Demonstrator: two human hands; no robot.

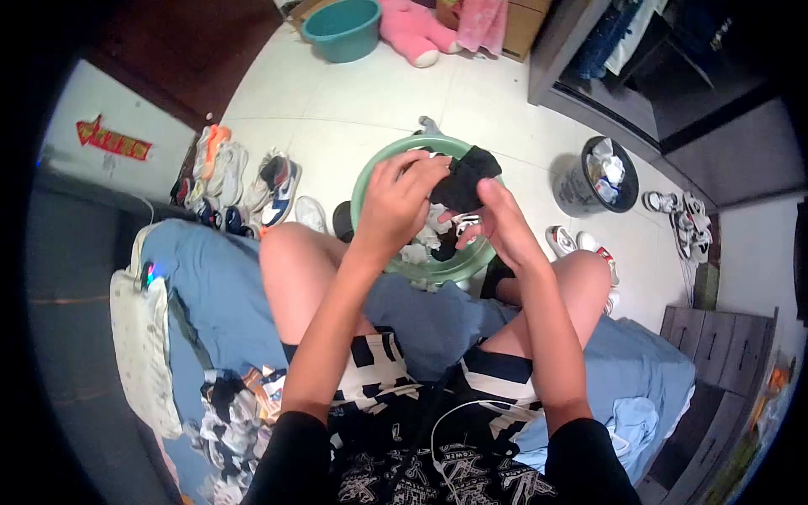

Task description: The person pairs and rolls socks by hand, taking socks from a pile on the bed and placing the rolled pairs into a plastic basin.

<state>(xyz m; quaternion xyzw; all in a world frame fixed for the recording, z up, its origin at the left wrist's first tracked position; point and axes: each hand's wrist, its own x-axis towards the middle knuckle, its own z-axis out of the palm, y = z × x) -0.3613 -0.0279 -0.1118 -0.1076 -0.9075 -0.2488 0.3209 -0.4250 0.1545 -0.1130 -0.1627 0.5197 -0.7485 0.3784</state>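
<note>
My left hand (396, 202) and my right hand (502, 225) are raised over a green basin (364, 178) on the floor. Between them is a bunched black sock (471, 178), gripped by the fingers of both. My right thumb presses on its near side, while the left fingers close on its left edge. Inside the basin lie several white, grey and dark socks (427, 244), partly hidden by my hands. A pile of mixed socks (231, 429) rests on the blue bed sheet at my left.
A black trash bin (581, 189) with white litter stands right of the basin. Shoes (223, 172) line the floor at left, with more sneakers (686, 219) at right. A teal tub (341, 34) and a pink plush toy (417, 29) are at the back.
</note>
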